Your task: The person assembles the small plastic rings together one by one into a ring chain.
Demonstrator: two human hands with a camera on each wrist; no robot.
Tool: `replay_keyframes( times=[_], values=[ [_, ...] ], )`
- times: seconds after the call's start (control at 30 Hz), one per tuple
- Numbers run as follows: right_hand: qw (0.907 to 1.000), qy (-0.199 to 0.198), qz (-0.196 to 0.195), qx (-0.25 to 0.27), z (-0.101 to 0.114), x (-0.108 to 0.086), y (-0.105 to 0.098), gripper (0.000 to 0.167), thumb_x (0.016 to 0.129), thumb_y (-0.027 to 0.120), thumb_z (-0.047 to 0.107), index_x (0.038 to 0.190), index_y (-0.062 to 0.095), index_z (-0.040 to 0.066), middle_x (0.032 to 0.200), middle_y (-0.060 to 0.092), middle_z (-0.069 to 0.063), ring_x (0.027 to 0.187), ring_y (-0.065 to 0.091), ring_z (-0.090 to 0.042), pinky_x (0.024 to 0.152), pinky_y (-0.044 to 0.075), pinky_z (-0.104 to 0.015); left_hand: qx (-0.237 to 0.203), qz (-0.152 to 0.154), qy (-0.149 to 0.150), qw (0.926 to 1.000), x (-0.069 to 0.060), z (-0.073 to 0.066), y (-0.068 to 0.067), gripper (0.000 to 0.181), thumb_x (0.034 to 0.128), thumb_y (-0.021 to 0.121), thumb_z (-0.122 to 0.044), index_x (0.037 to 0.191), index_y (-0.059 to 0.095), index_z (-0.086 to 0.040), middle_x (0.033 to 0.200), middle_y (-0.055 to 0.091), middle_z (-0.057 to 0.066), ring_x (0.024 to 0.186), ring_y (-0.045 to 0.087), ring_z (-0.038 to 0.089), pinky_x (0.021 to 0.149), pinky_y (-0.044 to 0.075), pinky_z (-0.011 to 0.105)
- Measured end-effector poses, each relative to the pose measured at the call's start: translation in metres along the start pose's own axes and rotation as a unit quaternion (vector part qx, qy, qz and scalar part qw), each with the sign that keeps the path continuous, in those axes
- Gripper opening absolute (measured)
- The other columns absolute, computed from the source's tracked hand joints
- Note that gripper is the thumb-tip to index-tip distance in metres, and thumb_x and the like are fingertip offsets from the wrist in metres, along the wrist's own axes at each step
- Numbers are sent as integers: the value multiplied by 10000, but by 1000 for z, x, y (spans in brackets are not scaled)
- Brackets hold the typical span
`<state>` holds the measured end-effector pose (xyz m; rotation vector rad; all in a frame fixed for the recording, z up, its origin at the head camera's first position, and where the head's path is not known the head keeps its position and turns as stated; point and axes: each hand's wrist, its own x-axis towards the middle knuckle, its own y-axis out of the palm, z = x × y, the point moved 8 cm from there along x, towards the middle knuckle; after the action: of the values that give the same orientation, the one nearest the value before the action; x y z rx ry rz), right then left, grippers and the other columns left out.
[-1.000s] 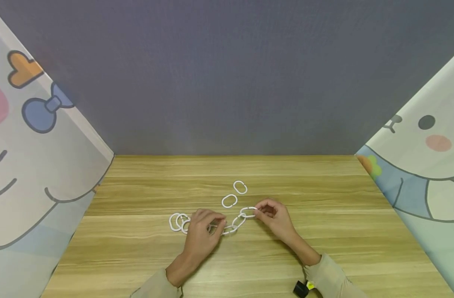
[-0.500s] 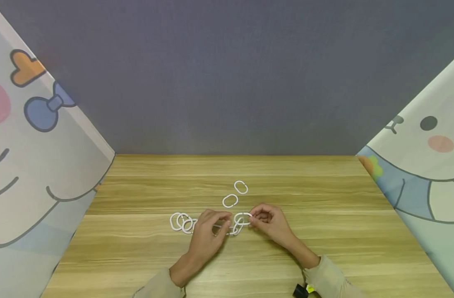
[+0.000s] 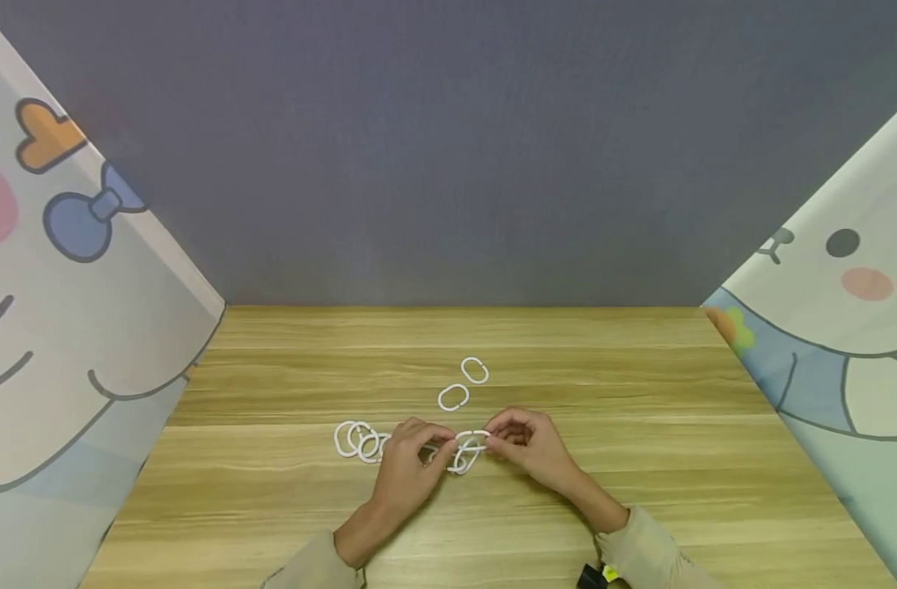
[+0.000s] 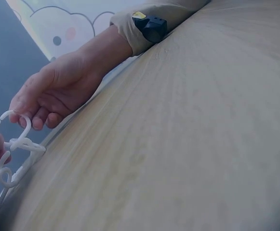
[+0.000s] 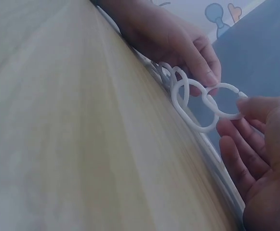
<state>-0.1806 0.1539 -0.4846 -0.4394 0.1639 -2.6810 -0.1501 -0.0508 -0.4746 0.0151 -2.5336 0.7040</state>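
Observation:
In the head view my left hand [image 3: 407, 468] and right hand [image 3: 536, 446] meet at one white plastic chain link [image 3: 473, 433], oval with a small gap. My right thumb and fingers pinch its right side. The left thumb and index finger pinch the opposite side, as the right wrist view shows. A second link [image 5: 197, 129] hangs through it, joined to more of the white chain [image 3: 370, 460], which runs under my left hand to the left. Part of the chain is hidden by that hand.
Two loose white links, a nearer one [image 3: 440, 400] and a farther one [image 3: 463, 366], lie beyond my hands on the wooden table [image 3: 603, 360]. A grey panel [image 3: 448, 164] rises at the back. Cartoon-printed panels stand at both sides. A black wrist camera [image 3: 590, 577] sits by the right sleeve.
My right hand has moved left and slightly toward me, bringing the end link to the left hand. The left hand has shifted slightly right and now pinches that link. The loose links stay put.

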Motion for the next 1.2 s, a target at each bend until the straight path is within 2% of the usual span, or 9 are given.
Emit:
replay_keyframes(
  times=[0.2,0.4,0.67,0.8,0.97,1.13,1.2],
  values=[
    [9995,4,-199,-238,-1,3,-7,94,1044,699,-65,1101,772,-52,908,764,-208,746,706,-100,639,601,-250,-3,-73,39,10000,-1,0,-1,141,901,915,-86,974,835,-176,908,766,-118,896,668,61,771,546,298],
    [9974,33,-445,-568,1,12,-16,81,1017,745,-51,1095,769,-55,896,764,-194,704,651,-66,595,536,-207,-1,-71,12,10000,0,-1,-2,154,892,920,-74,967,829,-172,909,767,-112,899,668,60,763,550,299],
    [9921,239,-666,-1031,-6,32,-28,148,964,826,-33,1101,784,1,982,804,-166,837,724,-107,710,581,-219,-49,-35,-18,10000,0,-1,-2,162,891,915,-62,958,824,-178,898,763,-127,901,667,56,783,546,307],
    [9894,372,-707,-1210,-9,41,-29,192,948,849,-26,1125,797,29,1005,813,-131,862,728,-115,728,576,-222,-34,-58,32,10000,0,-2,-1,163,891,913,-64,958,825,-183,899,765,-124,897,667,56,784,543,305],
    [9857,345,-714,-1487,-11,48,-29,285,948,856,-17,1222,794,31,1012,822,-97,845,733,-146,704,579,-239,-33,-24,12,10000,0,-1,-1,167,887,917,-57,960,824,-175,909,763,-115,896,663,53,779,542,303],
    [9770,270,-576,-2037,-12,50,-27,363,944,860,-2,1296,789,51,1023,828,-56,777,696,-79,673,577,-255,-14,15,-38,10000,0,-1,0,171,884,924,-61,962,824,-176,912,759,-119,893,658,47,764,540,294],
    [9722,248,-510,-2271,-12,50,-26,367,939,867,11,1295,798,65,947,809,-30,724,647,-45,649,553,-246,-15,16,-31,10000,0,-1,0,175,884,924,-58,961,823,-178,910,758,-120,889,656,45,761,540,294]
  ],
)
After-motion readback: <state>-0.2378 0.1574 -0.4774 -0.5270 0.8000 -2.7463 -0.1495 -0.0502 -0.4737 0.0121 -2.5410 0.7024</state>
